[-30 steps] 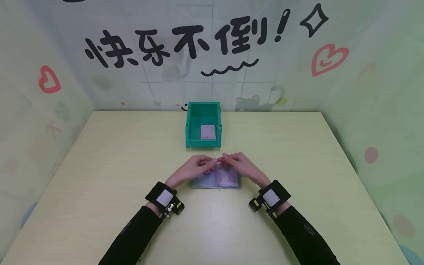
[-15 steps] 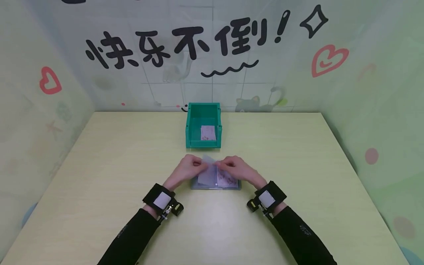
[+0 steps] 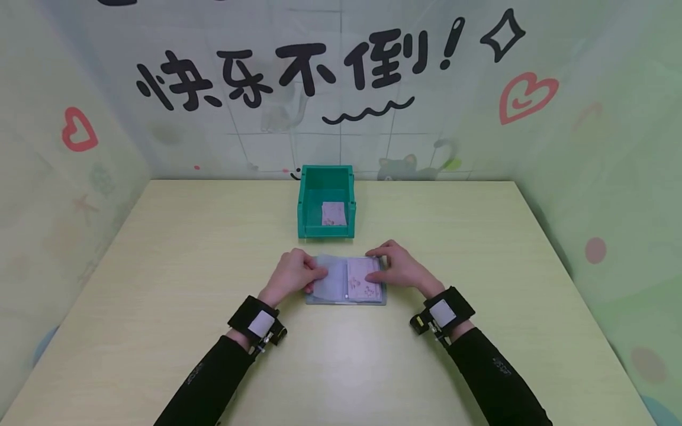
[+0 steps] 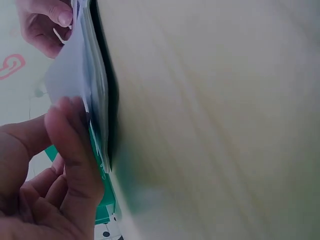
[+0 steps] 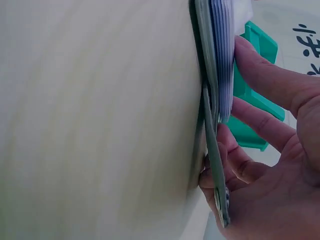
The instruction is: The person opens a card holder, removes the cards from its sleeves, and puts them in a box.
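Right hand (image 3: 399,267) outward, booklet (image 3: 333,286) partly hidden

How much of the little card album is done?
The card album lies open already, a pink flowered card showing. Now the left hand pinches a translucent page while the right hand holds the album's other side. Probably remaining: the second pink card in the green bin.

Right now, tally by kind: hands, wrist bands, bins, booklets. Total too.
Hands: 2
Black wrist bands: 2
Green bin: 1
Open booklet: 1
Total: 6
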Demonstrator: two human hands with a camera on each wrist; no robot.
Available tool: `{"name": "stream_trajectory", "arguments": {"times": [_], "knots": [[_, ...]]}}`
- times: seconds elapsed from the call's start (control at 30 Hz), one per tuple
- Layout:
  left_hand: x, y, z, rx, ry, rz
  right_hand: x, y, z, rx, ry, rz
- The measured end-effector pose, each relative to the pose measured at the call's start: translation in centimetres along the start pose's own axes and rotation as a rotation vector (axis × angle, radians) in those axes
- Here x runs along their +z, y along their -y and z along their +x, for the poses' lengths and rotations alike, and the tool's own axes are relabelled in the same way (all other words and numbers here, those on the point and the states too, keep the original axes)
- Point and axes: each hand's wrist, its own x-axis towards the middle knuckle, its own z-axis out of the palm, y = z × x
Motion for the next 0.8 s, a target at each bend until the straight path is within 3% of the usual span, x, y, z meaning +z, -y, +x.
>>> {"name": "stream_trajectory", "arguments": {"times": [0.3, 0.4, 0.6, 0.8], "knots": [[0.0, -0.7, -0.2, 0.004, -0.094, 0.167, -0.6, -0.8, -0.2, -0.009, -0.015, 0.055], [0.4, -1.4, -0.2, 0.053, -0.113, 0.202, -0.6, -0.9, -0.3, -0.010, -0.016, 0.058], [2.0, -3.3, 0.2, 0.194, -0.064, 0.191, -0.5, -0.9, -0.5, -0.018, -0.027, 0.062], [3.1, -3.7, 0.9, 0.158, -0.007, 0.129, 0.0, -1.3, -0.4, -0.063, -0.042, 0.064]]}}
